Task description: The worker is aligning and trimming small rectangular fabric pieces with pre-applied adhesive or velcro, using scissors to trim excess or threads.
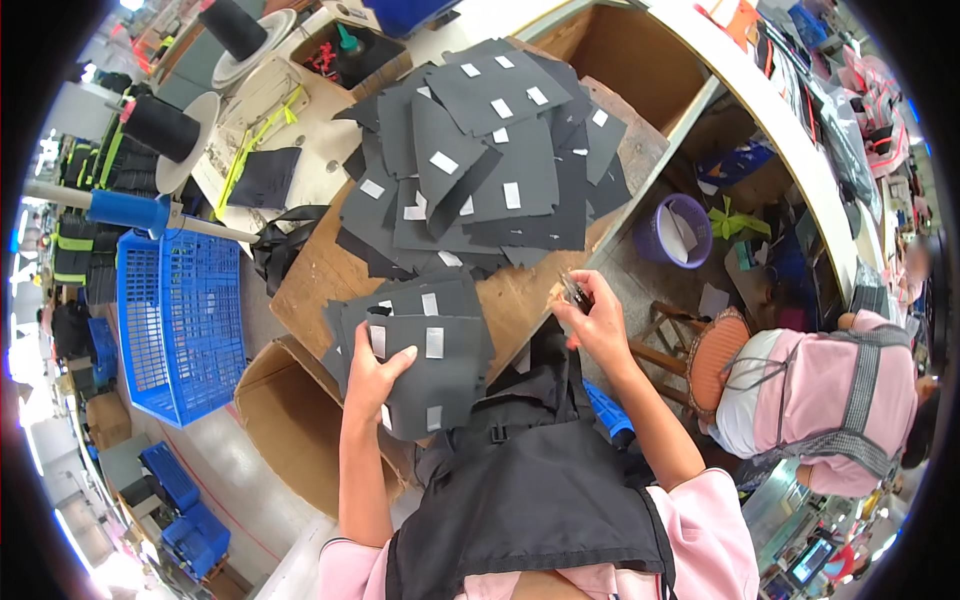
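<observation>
So the left hand (372,372) is spread flat, palm down, on a small stack of dark grey fabric pieces (425,350) with white tags, sitting at the near edge of the wooden table (310,275). The right hand (598,318) is closed around a small dark tool (575,292), can't tell exactly what it is, just off the table's right edge. A much bigger heap of fabric pieces (490,160) is further back. A blue basket (180,320) and a cardboard box (275,420) are on the left.
</observation>
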`<state>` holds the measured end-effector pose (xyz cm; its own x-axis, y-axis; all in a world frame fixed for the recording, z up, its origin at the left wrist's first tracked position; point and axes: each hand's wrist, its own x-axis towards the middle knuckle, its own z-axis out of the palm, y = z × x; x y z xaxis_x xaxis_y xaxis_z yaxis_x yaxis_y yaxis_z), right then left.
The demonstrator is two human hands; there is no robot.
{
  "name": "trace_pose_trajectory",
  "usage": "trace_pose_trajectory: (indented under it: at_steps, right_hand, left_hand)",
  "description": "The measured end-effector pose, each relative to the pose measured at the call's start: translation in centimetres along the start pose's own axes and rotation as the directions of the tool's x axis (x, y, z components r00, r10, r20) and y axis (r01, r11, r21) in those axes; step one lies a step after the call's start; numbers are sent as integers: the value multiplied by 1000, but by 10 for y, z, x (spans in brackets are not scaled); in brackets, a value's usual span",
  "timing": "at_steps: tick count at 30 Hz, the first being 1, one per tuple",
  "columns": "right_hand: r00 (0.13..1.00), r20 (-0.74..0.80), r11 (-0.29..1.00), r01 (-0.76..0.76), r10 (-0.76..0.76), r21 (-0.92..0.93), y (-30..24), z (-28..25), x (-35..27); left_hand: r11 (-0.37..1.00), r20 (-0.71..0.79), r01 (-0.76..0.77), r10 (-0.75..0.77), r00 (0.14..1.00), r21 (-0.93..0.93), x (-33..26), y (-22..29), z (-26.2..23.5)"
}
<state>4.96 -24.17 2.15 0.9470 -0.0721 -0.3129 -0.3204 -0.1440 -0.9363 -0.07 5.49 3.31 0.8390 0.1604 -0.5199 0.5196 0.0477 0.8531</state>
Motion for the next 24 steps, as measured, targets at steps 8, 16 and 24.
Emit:
trace_pose_trajectory:
  at_steps: [8, 16, 24]
  right_hand:
    - [986, 147, 995, -90, 81, 52, -37, 72, 98]
    - [980, 144, 909, -185, 140, 373, -41, 134, 160]
    - [680, 689, 962, 254, -250, 99, -102, 34, 27]
  left_hand:
    - [620, -274, -48, 413, 869, 783, 16, -35, 11]
    - [580, -152, -363, 655, 741, 729, 4, 12, 33]
    - [590, 252, -719, 681, 688, 368, 18, 85, 41]
